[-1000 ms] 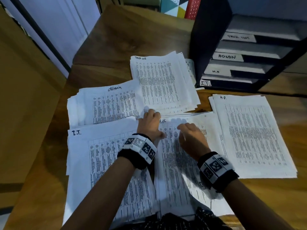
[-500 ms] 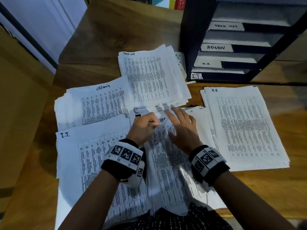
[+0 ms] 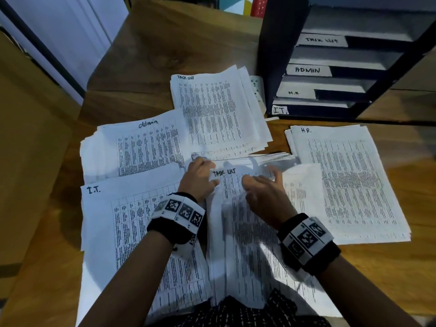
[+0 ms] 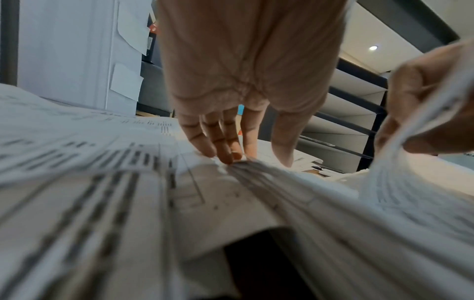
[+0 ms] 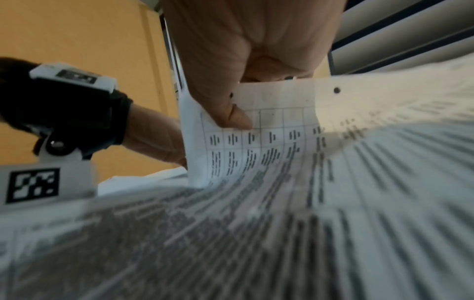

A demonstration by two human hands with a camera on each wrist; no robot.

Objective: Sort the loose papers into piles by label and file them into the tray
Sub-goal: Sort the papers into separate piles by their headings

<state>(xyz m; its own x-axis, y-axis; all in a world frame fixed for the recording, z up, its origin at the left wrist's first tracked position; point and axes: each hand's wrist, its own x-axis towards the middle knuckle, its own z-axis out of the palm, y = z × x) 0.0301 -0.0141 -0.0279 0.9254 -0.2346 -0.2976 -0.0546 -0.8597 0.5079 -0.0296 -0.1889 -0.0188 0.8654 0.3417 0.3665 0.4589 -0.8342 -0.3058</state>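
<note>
Several labelled piles lie on the wooden desk: Task List pile (image 3: pixel 212 112), Admin pile (image 3: pixel 141 147), I.T. pile (image 3: pixel 122 220), H.R. pile (image 3: pixel 349 180). Between them sits an unsorted stack (image 3: pixel 247 244) whose top sheet (image 3: pixel 226 175) reads Task List. My left hand (image 3: pixel 199 177) rests its straight fingertips (image 4: pixel 223 150) on the stack's far left corner. My right hand (image 3: pixel 264 187) pinches the top sheet's upper edge, thumb (image 5: pixel 228 113) on the print, and the sheet (image 5: pixel 269 142) curls upward. The black tiered tray (image 3: pixel 278 55) stands at the back right with slots labelled Task List, Admin, H.R., I.T.
A white power strip (image 3: pixel 257 90) lies between the Task List pile and the tray. Bare wood (image 3: pixel 165 50) shows behind the piles and at the right front (image 3: pixel 389 274). A white panel (image 3: pixel 70 31) and a tan surface (image 3: pixel 28 161) bound the left side.
My right hand went from lying spread on the middle stack to pinching the top sheet's upper edge and curling it up. My left hand stays at the stack's corner.
</note>
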